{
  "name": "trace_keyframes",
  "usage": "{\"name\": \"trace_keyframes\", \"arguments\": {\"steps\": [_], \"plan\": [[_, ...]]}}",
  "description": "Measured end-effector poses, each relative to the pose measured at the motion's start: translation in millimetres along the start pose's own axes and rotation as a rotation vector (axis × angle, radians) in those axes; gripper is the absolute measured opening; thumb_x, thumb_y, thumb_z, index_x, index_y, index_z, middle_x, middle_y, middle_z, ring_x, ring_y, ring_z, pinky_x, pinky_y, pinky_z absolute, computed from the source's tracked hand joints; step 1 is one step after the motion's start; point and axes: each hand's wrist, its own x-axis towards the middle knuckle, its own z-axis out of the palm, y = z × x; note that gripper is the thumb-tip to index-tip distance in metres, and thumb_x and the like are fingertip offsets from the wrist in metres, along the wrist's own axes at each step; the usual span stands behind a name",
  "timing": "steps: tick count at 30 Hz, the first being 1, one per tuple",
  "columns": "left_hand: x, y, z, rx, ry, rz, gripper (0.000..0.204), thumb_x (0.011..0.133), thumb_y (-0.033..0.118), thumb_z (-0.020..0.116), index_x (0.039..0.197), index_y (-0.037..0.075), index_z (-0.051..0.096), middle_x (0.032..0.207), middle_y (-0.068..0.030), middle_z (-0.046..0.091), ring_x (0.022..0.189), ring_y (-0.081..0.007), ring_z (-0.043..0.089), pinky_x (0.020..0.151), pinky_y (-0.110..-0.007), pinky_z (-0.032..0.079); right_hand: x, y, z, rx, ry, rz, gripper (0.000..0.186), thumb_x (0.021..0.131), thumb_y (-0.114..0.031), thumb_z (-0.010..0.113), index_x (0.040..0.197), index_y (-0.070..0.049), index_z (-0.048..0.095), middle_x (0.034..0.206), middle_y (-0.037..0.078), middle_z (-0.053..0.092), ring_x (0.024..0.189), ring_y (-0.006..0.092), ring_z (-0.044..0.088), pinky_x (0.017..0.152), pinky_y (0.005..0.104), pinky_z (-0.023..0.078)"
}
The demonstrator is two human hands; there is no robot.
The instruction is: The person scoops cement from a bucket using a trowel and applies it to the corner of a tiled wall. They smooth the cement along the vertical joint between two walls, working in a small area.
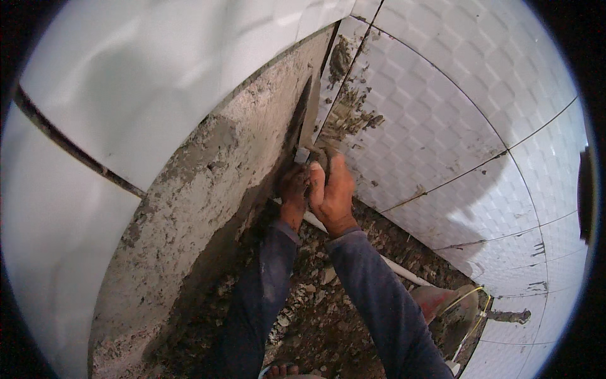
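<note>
In the corner where a bare rendered wall [208,170] meets a white patterned tiled wall [429,107], both my hands are close together. My left hand [294,192], partly in shadow, is closed around the low end of what looks like a trowel [310,114]. Its narrow grey blade points up along the corner. Just beside it, my right hand [334,192] is closed with thumb and fingers at a lump of grey mortar [325,153]; its fingertips are partly hidden. Wet mortar smears [347,117] cover the tiles above my right hand.
Large white tiles [170,76] stand on the left, their edge projecting over the rendered wall. Below are rubble-strewn ground [322,316], a white pipe [407,273] and a reddish mortar pan [451,316] with a yellow cord. A short pipe stub [510,316] sticks out at lower right.
</note>
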Motion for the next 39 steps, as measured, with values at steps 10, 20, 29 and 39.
{"name": "trace_keyframes", "arguments": {"steps": [10,20,29,39], "plan": [[5,-7,-4,0.019,0.004,-0.011,0.047,0.101,0.040,0.053,0.136,0.009,0.054,0.130,-0.0082,0.058,0.115,-0.0203,0.054,0.097,-0.032,0.043,-9,23,17,0.009,-0.012,0.009,0.021,0.097,-0.019,0.057,0.100,0.000,0.048,0.087,0.025,0.051,0.079,0.0498,0.053,0.068,0.0508,0.045],[14,-15,-8,0.114,0.009,-0.031,0.046,0.101,0.041,0.053,0.135,0.008,0.055,0.127,-0.0085,0.060,0.113,-0.0201,0.055,0.095,-0.031,0.044,-9,26,10,-0.063,-0.049,0.087,0.028,0.099,-0.014,0.055,0.121,0.003,0.053,0.099,0.025,0.063,0.090,0.0424,0.064,0.077,0.0446,0.050],[9,-36,-17,-0.198,0.079,-0.079,0.045,0.099,0.038,0.058,0.133,0.008,0.055,0.126,-0.0063,0.060,0.110,-0.0169,0.057,0.089,-0.029,0.047,-40,3,-35,-0.085,-0.121,0.268,0.034,0.098,-0.020,0.058,0.121,0.005,0.055,0.100,0.026,0.065,0.095,0.0404,0.065,0.082,0.0450,0.050],[9,-44,-26,-0.363,0.127,-0.114,0.044,0.100,0.038,0.056,0.133,0.009,0.055,0.129,-0.0074,0.060,0.107,-0.0172,0.058,0.086,-0.029,0.049,-3,-43,-103,-0.344,-0.785,0.171,0.026,0.084,-0.009,0.063,0.105,0.005,0.061,0.084,0.030,0.063,0.083,0.0494,0.061,0.074,0.0527,0.050]]}}
